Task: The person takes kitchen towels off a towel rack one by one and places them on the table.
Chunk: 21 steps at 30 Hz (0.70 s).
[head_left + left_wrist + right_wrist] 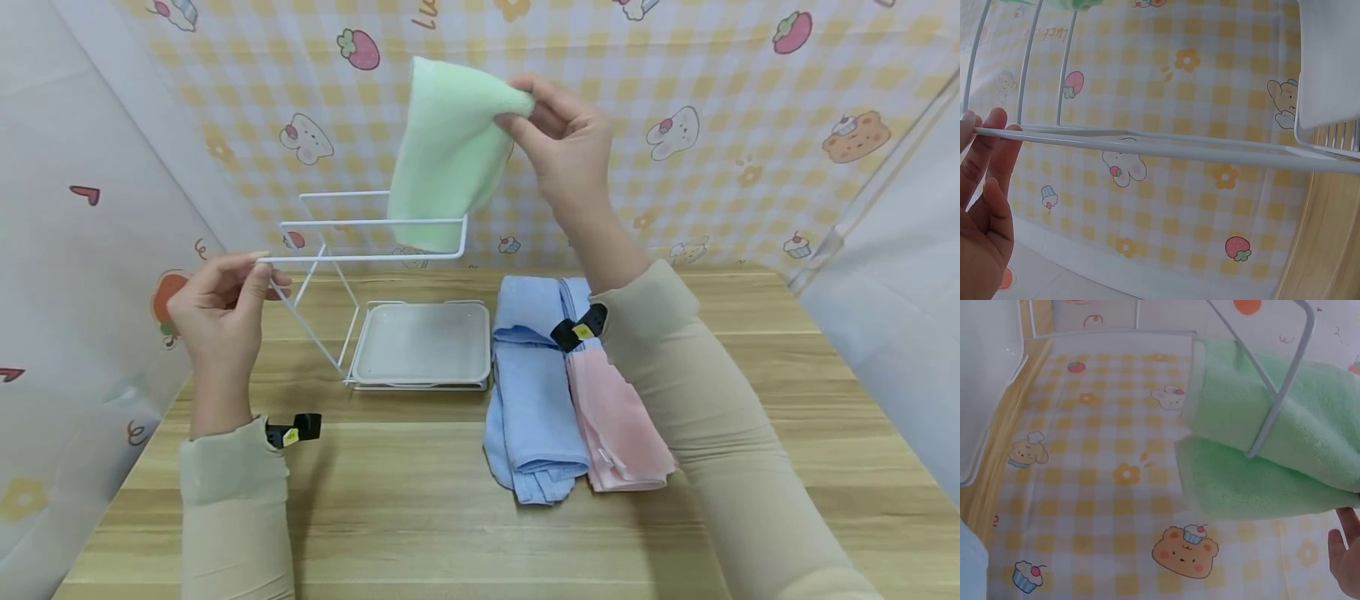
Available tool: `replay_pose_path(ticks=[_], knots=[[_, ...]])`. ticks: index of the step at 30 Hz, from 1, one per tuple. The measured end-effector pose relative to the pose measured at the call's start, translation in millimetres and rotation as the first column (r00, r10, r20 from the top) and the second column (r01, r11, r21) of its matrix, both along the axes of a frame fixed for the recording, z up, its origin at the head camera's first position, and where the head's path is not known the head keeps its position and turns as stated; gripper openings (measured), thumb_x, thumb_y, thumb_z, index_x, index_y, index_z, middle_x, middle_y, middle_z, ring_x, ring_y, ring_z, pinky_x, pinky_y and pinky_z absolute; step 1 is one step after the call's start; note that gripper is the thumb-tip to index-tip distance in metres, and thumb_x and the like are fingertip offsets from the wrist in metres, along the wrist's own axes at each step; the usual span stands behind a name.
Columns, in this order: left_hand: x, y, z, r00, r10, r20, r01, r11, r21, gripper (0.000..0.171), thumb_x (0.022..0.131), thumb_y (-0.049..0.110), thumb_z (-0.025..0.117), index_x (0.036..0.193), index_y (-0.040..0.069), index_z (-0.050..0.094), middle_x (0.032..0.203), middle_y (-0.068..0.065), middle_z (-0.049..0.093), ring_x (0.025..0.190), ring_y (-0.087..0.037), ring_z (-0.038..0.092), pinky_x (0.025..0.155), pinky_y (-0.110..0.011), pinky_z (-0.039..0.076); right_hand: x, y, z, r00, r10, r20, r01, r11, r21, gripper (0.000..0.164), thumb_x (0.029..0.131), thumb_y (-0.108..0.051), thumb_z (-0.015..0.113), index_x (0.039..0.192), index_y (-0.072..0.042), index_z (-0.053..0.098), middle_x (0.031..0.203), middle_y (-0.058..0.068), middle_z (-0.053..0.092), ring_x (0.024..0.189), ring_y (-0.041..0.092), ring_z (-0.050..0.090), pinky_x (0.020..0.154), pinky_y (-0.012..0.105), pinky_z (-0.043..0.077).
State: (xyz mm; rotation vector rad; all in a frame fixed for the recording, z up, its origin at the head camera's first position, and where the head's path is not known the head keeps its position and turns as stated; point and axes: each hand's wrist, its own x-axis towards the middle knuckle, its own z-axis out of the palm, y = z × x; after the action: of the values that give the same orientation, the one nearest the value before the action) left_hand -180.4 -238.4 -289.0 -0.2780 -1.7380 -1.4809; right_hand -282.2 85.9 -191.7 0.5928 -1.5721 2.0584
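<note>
My right hand pinches a light green towel by its upper right edge and holds it up. The towel hangs down at the top bars of a white wire rack. In the right wrist view two layers of the towel show, and a bent bar crosses over the upper one. With thumb and fingers, my left hand grips the front left corner of the rack's top. The left wrist view has these fingers at the end of a long white bar.
A white tray lies in the rack's base. To its right are folded blue towels and a folded pink towel, on a wooden table. A checked cloth hangs behind the table.
</note>
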Motion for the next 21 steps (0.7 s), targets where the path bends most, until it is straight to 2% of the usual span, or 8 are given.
replay_pose_path(ticks=[7, 12, 17, 21], knots=[[1.1, 1.3, 0.6, 1.000, 0.006, 0.000, -0.006, 1.000, -0.005, 0.013, 0.090, -0.002, 0.069, 0.097, -0.012, 0.071, 0.073, 0.008, 0.074, 0.063, -0.004, 0.068, 0.063, -0.013, 0.057, -2.0, 16.5, -0.3, 0.999, -0.039, 0.026, 0.042, 0.993, -0.109, 0.025, 0.077, 0.009, 0.079, 0.101, 0.002, 0.074, 0.101, 0.010, 0.077, 0.095, 0.017, 0.074, 0.093, 0.030, 0.059], [0.1, 1.7, 1.0, 1.000, 0.002, -0.003, -0.002, 1.000, 0.003, 0.015, 0.090, -0.003, 0.068, 0.097, -0.016, 0.070, 0.072, 0.007, 0.073, 0.062, -0.005, 0.068, 0.061, -0.014, 0.057, -2.5, 27.3, -0.4, 0.997, -0.047, 0.067, 0.060, 0.976, -0.209, 0.027, 0.075, 0.010, 0.080, 0.100, 0.001, 0.074, 0.101, 0.010, 0.077, 0.098, 0.019, 0.074, 0.095, 0.030, 0.058], [-1.2, 1.2, -0.1, 1.000, -0.005, -0.005, 0.006, 1.000, 0.011, 0.015, 0.090, -0.003, 0.068, 0.097, -0.017, 0.069, 0.072, 0.007, 0.073, 0.061, -0.005, 0.068, 0.061, -0.014, 0.057, -1.2, 37.4, 1.6, 0.997, -0.048, 0.055, 0.061, 0.963, -0.261, 0.028, 0.074, 0.012, 0.080, 0.100, 0.001, 0.074, 0.098, 0.009, 0.077, 0.098, 0.021, 0.073, 0.094, 0.030, 0.058], [-1.9, 0.8, -1.1, 1.000, -0.008, -0.019, 0.009, 1.000, 0.013, 0.013, 0.090, -0.004, 0.068, 0.096, -0.015, 0.070, 0.071, 0.007, 0.073, 0.061, -0.005, 0.068, 0.061, -0.014, 0.056, 0.3, 46.7, 5.2, 0.997, -0.036, 0.068, 0.056, 0.950, -0.308, 0.030, 0.074, 0.010, 0.081, 0.101, -0.002, 0.075, 0.097, 0.008, 0.077, 0.094, 0.020, 0.073, 0.086, 0.026, 0.060]])
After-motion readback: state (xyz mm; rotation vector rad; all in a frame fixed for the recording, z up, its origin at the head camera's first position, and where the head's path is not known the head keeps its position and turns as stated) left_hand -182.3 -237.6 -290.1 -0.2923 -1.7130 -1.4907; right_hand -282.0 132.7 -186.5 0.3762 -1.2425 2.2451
